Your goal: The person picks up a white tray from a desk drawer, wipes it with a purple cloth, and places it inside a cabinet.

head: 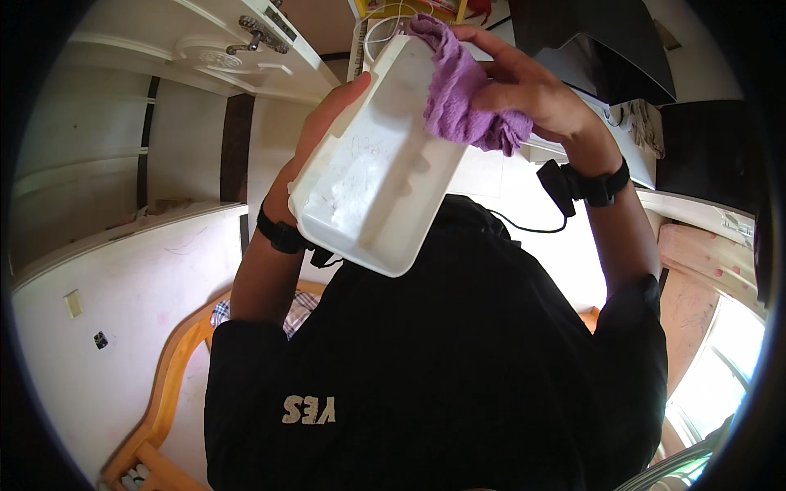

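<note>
A white plastic container (399, 178), rectangular with rounded corners, is held up tilted in front of my chest with its inside towards me. My left hand (334, 113) grips its left long side, the thumb over the rim and the other fingers hidden behind. Bunched in my right hand (534, 92) is a purple cloth (457, 98), which lies against the upper right edge of the container and covers part of it. Faint marks and a whitish bright patch show on the container's inner surface.
A white door with a metal handle (255, 35) stands at the upper left. Black equipment (595, 49) is at the upper right. Behind the container are a white cable (371, 40) and a yellow-edged shelf (462, 12). A wooden bed frame (169, 356) curves at lower left.
</note>
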`<state>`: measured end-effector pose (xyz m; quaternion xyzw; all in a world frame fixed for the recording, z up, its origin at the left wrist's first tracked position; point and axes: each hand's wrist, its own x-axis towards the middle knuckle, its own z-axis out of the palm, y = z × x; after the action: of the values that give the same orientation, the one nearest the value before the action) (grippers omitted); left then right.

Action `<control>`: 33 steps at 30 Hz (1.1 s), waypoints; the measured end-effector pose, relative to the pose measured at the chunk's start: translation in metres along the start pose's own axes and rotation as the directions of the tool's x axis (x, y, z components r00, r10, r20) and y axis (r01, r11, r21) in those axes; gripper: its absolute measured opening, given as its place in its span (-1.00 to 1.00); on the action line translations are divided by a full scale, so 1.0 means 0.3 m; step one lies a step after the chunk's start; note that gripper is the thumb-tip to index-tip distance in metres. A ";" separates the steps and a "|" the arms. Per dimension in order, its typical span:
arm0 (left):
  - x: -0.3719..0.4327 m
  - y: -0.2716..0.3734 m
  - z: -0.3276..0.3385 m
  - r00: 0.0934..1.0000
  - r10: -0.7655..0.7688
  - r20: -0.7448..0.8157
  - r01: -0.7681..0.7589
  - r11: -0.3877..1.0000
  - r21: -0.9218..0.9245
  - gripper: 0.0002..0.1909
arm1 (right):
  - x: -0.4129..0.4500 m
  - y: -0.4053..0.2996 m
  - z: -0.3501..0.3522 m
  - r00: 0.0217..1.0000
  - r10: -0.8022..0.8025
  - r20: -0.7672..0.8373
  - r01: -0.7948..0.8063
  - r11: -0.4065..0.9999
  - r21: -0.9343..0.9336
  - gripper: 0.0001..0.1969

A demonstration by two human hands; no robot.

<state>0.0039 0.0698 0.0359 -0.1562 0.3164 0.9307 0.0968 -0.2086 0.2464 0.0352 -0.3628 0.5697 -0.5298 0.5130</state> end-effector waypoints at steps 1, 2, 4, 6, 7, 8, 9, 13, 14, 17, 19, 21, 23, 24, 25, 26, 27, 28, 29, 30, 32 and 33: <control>0.001 0.003 -0.004 0.998 -0.018 0.058 0.023 0.997 -0.080 -0.30 | 0.001 -0.009 0.005 1.000 -0.001 0.003 0.001 1.000 -0.005 -0.30; 0.003 0.006 -0.007 0.993 -0.036 0.115 0.054 0.986 -0.156 -0.31 | 0.003 -0.018 0.014 0.996 -0.084 0.008 0.085 0.989 -0.124 -0.23; 0.024 -0.022 -0.014 1.000 0.017 0.014 -0.017 0.999 0.035 -0.35 | 0.003 -0.039 0.047 0.988 -0.157 -0.011 0.148 0.953 -0.263 -0.08; 0.027 -0.023 0.016 0.999 0.015 -0.033 -0.010 0.990 0.140 -0.37 | 0.028 -0.006 0.051 0.981 -0.181 -0.063 0.142 0.909 -0.392 -0.09; 0.027 -0.022 0.027 0.997 0.015 -0.082 0.006 0.969 0.246 -0.38 | 0.037 0.004 0.056 0.970 -0.213 -0.114 0.126 0.851 -0.510 -0.09; 0.043 -0.030 -0.006 0.999 -0.022 0.047 0.012 0.979 0.204 -0.41 | 0.036 0.006 0.067 0.958 -0.238 -0.156 0.086 0.763 -0.640 -0.07; 0.044 -0.038 0.004 0.999 -0.026 0.047 0.016 0.979 0.202 -0.41 | 0.045 0.011 0.083 0.959 -0.235 -0.159 0.082 0.765 -0.638 -0.07; 0.054 -0.050 0.069 0.992 0.011 -0.128 0.022 0.969 0.248 -0.55 | 0.078 0.045 0.113 0.915 -0.350 -0.199 0.027 0.546 -0.837 0.02; 0.059 -0.051 0.047 0.996 0.016 -0.092 0.007 0.971 0.240 -0.56 | 0.082 0.043 0.124 0.926 -0.296 -0.233 -0.053 0.509 -0.859 -0.07; 0.056 -0.059 0.013 0.998 0.015 -0.068 0.000 0.976 0.217 -0.56 | 0.088 -0.004 0.166 0.923 -0.240 -0.302 -0.147 0.506 -0.850 -0.24; 0.039 -0.056 0.011 0.982 0.135 -0.131 -0.076 0.922 0.379 -0.57 | 0.082 -0.049 0.187 0.900 -0.251 -0.357 -0.162 0.568 -0.807 -0.40; 0.024 -0.035 0.037 0.983 0.149 -0.111 -0.090 0.905 0.416 -0.58 | 0.087 -0.037 0.186 0.891 -0.263 -0.371 -0.149 0.603 -0.784 -0.44; 0.010 -0.015 0.080 0.988 0.082 -0.128 -0.046 0.963 0.266 -0.57 | 0.098 0.002 0.181 0.842 -0.411 -0.348 -0.129 0.473 -0.871 -0.51; 0.009 -0.022 0.059 0.985 0.097 -0.145 -0.049 0.951 0.306 -0.56 | 0.094 -0.005 0.184 0.822 -0.449 -0.350 -0.071 0.529 -0.845 -0.57; 0.004 -0.022 0.054 0.985 0.090 -0.147 -0.042 0.951 0.305 -0.56 | 0.092 -0.006 0.191 0.822 -0.445 -0.355 -0.075 0.534 -0.842 -0.57; -0.001 -0.022 0.051 0.981 0.070 -0.179 -0.015 0.957 0.291 -0.56 | 0.092 -0.007 0.200 0.841 -0.397 -0.367 -0.091 0.565 -0.820 -0.57; -0.003 -0.020 0.048 0.977 0.050 -0.209 0.010 0.961 0.277 -0.56 | 0.094 -0.005 0.205 0.858 -0.349 -0.378 -0.109 0.594 -0.797 -0.58; -0.005 -0.019 0.044 0.977 0.043 -0.209 0.018 0.960 0.278 -0.56 | 0.100 0.010 0.206 0.851 -0.367 -0.375 -0.127 0.548 -0.827 -0.58; -0.007 -0.017 0.040 0.976 0.046 -0.211 0.014 0.962 0.274 -0.56 | 0.103 0.010 0.210 0.849 -0.365 -0.382 -0.133 0.552 -0.823 -0.58; -0.013 -0.019 0.033 0.975 0.053 -0.218 0.006 0.964 0.265 -0.56 | 0.107 0.009 0.217 0.845 -0.376 -0.380 -0.126 0.551 -0.825 -0.58; -0.017 -0.013 0.011 0.975 0.044 -0.217 0.019 0.959 0.281 -0.55 | 0.112 0.005 0.225 0.841 -0.385 -0.379 -0.118 0.553 -0.825 -0.57; -0.016 -0.005 0.000 0.977 0.038 -0.211 0.028 0.953 0.302 -0.55 | 0.114 -0.001 0.227 0.847 -0.371 -0.381 -0.118 0.566 -0.816 -0.57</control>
<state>0.0089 0.0707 0.0367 -0.2383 0.4646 0.8489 0.0825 -0.1500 0.1980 0.0347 -0.4435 0.8337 -0.3204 0.0747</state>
